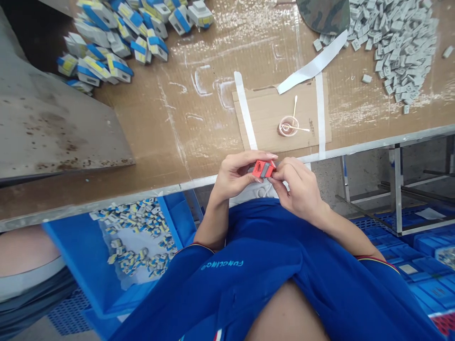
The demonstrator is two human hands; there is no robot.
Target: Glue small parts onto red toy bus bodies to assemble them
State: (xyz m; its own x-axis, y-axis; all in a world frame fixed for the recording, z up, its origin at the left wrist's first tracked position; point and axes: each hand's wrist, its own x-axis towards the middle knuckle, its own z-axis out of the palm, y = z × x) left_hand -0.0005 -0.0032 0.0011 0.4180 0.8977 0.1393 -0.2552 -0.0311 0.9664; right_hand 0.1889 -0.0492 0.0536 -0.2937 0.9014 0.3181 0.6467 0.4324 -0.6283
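A small red plastic block with a grey middle band [263, 168] sits between my two hands, just past the metal-trimmed bench edge [199, 182]. My left hand [236, 175] curls over it, with its fingertips along the block's top and left side. My right hand [293, 182] pinches it from the right. The fingers hide part of the block, and its underside does not show.
Blue, yellow and white blocks [113, 42] lie heaped at the bench's far left, and small grey pieces [394, 47] at the far right. A taped cardboard sheet [280, 118] holds a small dish with cotton swabs [288, 126]. A blue crate [78, 255] with small parts sits below.
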